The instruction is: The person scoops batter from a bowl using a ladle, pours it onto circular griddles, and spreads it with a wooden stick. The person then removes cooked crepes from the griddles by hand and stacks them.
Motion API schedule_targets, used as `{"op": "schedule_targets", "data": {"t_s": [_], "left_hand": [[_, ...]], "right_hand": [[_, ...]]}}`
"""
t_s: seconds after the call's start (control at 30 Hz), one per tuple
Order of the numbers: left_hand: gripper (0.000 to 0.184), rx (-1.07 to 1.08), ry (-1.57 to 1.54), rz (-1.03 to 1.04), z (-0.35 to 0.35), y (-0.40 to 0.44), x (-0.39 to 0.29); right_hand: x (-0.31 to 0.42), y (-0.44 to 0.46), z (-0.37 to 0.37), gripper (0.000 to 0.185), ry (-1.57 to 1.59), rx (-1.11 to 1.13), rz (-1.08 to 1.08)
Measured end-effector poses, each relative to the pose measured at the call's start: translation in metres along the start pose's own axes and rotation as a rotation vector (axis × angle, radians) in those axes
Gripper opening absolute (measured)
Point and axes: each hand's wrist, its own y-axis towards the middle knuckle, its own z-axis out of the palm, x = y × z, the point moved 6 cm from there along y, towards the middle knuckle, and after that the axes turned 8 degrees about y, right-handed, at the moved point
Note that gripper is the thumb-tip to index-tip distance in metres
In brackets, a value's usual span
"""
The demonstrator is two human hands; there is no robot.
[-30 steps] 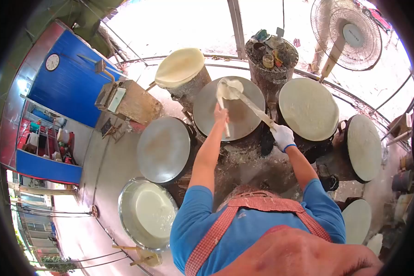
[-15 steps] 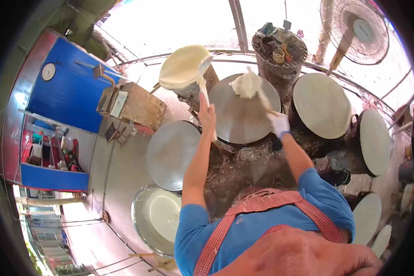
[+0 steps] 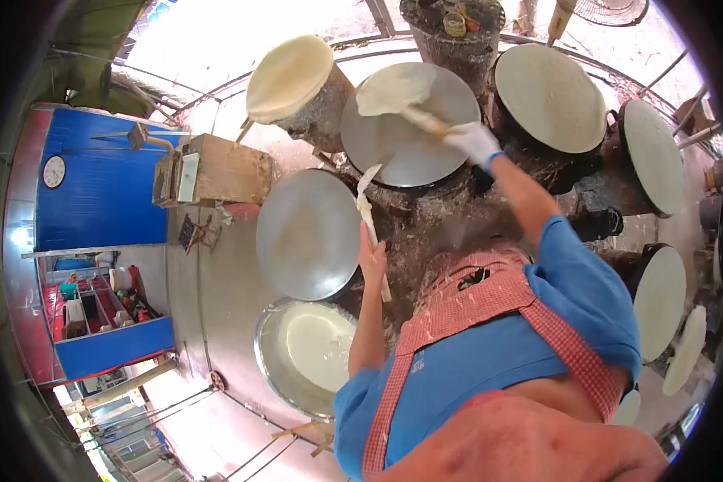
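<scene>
My left hand (image 3: 371, 259) is closed round the shaft of a long, batter-smeared spatula (image 3: 365, 201). Its narrow curved blade points up, apart from the griddles. In a white glove, my right hand (image 3: 474, 145) grips a wooden-handled spreader (image 3: 426, 120) over the middle griddle (image 3: 426, 161). At the far left part of that griddle, pale batter (image 3: 398, 87) lies in a smeared patch at the spreader's head. Motion blurs the head, so its exact shape is hard to see. Bare grey metal shows on the left griddle (image 3: 307, 233).
A metal basin (image 3: 267, 353) of pale batter stands below the left griddle. Pale sheets cover the back left griddle (image 3: 291, 76) and the right griddle (image 3: 550, 96), with more griddles farther right. Behind stands a cluttered drum (image 3: 458, 56). A wooden box (image 3: 229, 170) is at left.
My left hand has drawn the spatula back from the back left griddle toward my body. My right hand's spreader has moved left, and the batter lump is now a wider, flatter patch.
</scene>
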Motion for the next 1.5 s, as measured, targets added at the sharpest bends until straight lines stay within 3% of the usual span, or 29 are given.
{"op": "schedule_targets", "data": {"t_s": [0.1, 0.13, 0.2, 0.23, 0.3, 0.33, 0.4, 0.43, 0.5, 0.53, 0.67, 0.7, 0.8, 0.87, 1.0, 1.03, 1.1, 1.17, 1.23, 1.3, 1.33, 1.37, 1.5], "left_hand": [[0.063, -0.148, 0.214, 0.328, -0.005, 0.018, 0.01], [0.065, -0.144, 0.138, 0.27, -0.005, 0.012, 0.003], [0.067, -0.146, 0.047, 0.235, -0.003, 0.012, 0.003], [0.067, -0.176, 0.11, 0.269, -0.002, 0.015, 0.013], [0.067, -0.233, 0.174, 0.298, 0.002, 0.014, 0.003], [0.067, -0.208, 0.126, 0.202, 0.005, 0.002, -0.01], [0.065, -0.166, 0.026, 0.073, 0.008, -0.004, -0.012], [0.065, -0.179, 0.033, 0.074, 0.01, -0.002, -0.017], [0.065, -0.218, 0.038, 0.03, 0.013, -0.009, -0.019], [0.065, -0.223, 0.04, 0.024, 0.014, -0.01, -0.019], [0.068, -0.23, -0.091, -0.075, 0.019, -0.039, -0.022], [0.069, -0.225, -0.15, -0.133, 0.02, -0.044, -0.024], [0.072, -0.217, -0.297, -0.223, 0.032, -0.063, -0.004], [0.071, -0.209, -0.341, -0.276, 0.041, -0.074, 0.005], [0.067, -0.232, -0.412, -0.34, 0.056, -0.099, 0.014], [0.067, -0.249, -0.382, -0.377, 0.057, -0.103, 0.018], [0.067, -0.266, -0.388, -0.357, 0.061, -0.108, 0.032], [0.068, -0.265, -0.395, -0.368, 0.068, -0.114, 0.04], [0.069, -0.255, -0.535, -0.422, 0.073, -0.112, 0.039], [0.068, -0.274, -0.555, -0.446, 0.073, -0.116, 0.04], [0.068, -0.281, -0.58, -0.455, 0.076, -0.114, 0.04], [0.068, -0.29, -0.598, -0.448, 0.078, -0.113, 0.038], [0.068, -0.316, -0.459, -0.485, 0.073, -0.128, 0.031]], "right_hand": [[-0.087, 0.018, -0.036, 0.023, 0.591, -0.084, 0.349], [-0.108, 0.031, 0.001, 0.022, 0.746, -0.088, 0.193], [-0.097, 0.03, 0.049, 0.021, 0.84, -0.009, 0.168], [-0.072, 0.017, 0.054, 0.022, 0.775, 0.074, 0.31], [-0.05, 0.023, 0.027, 0.024, 0.658, 0.228, 0.327], [-0.099, 0.056, 0.021, 0.027, 0.739, 0.222, 0.225], [-0.064, 0.047, -0.039, 0.028, 0.667, 0.129, 0.338], [-0.071, 0.06, -0.039, 0.029, 0.848, -0.003, 0.293], [-0.064, 0.054, -0.014, 0.027, 0.72, 0.103, 0.387], [-0.068, 0.05, 0.004, 0.029, 0.723, 0.26, 0.415], [-0.08, 0.065, -0.024, 0.03, 0.638, 0.449, 0.425], [-0.079, 0.081, -0.044, 0.03, 0.555, 0.39, 0.379], [-0.067, 0.116, -0.056, 0.032, 0.711, 0.281, 0.3], [-0.063, 0.117, -0.024, 0.033, 0.527, 0.426, 0.304], [-0.061, 0.078, -0.045, 0.032, 0.472, 0.652, 0.442], [-0.057, 0.095, -0.046, 0.032, 0.468, 0.664, 0.427], [-0.075, 0.138, -0.059, 0.033, 0.155, 0.472, 0.525], [-0.081, 0.176, -0.04, 0.021, 0.637, 0.346, 0.254], [-0.051, 0.147, -0.029, 0.02, 0.507, 0.578, 0.391], [-0.082, 0.13, -0.019, 0.022, 0.361, 0.734, 0.387], [-0.088, 0.12, -0.018, 0.023, 0.166, 0.657, 0.506], [-0.081, 0.105, -0.037, 0.021, 0.335, 0.796, 0.539], [-0.091, 0.181, -0.032, 0.03, 0.448, 0.657, 0.095]]}}
